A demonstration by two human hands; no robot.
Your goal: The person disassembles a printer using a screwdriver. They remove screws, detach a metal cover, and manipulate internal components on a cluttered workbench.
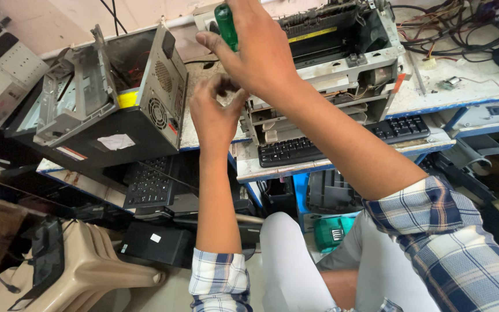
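A stripped printer chassis is seen on the workbench, straight ahead of both hands. The right hand is closed around a green-handled screwdriver, handle up, its long axis running steeply down toward the printer's left side; the tip is hidden. The left hand is curled just below, touching that side, and what it pinches cannot be told. An open computer case is set to the left, 1 black keyboard lies below the printer, and tangled cables are piled behind.
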